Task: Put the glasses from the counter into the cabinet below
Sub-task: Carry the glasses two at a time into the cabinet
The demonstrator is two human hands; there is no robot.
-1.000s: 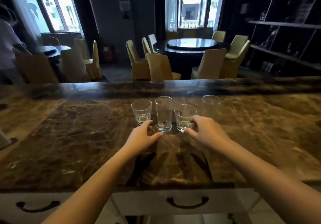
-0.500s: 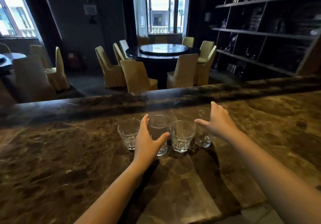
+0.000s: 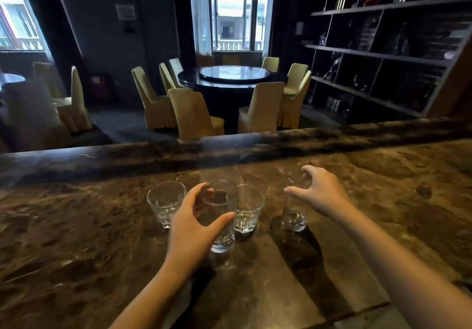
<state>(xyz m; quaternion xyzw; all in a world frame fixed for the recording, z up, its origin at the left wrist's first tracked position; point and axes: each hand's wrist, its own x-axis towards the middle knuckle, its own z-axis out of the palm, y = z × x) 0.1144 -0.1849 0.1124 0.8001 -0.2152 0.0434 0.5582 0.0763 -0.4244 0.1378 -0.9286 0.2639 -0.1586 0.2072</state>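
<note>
Several clear glasses stand in a row on the brown marble counter (image 3: 89, 239). My left hand (image 3: 190, 229) is wrapped around the tall glass (image 3: 221, 236), second from the left, thumb in front and fingers behind; this glass sits nearer to me than its neighbours. A short tumbler (image 3: 165, 205) stands to the left of that hand and another short tumbler (image 3: 247, 210) to its right. My right hand (image 3: 323, 192) curls over the rim of the rightmost tall glass (image 3: 294, 216), thumb on its left side. The cabinet below is out of view.
The counter's raised dark back ledge (image 3: 255, 147) runs just behind the glasses. Beyond it are a round dining table (image 3: 233, 74) with covered chairs and a dark shelf unit (image 3: 383, 55) at the right. The counter's near edge shows at the lower right.
Both hands have closed on tall glasses: the left, which was beside its glass, now wraps it and has drawn it toward me; the right, which was open over its glass, now curls on the rim.
</note>
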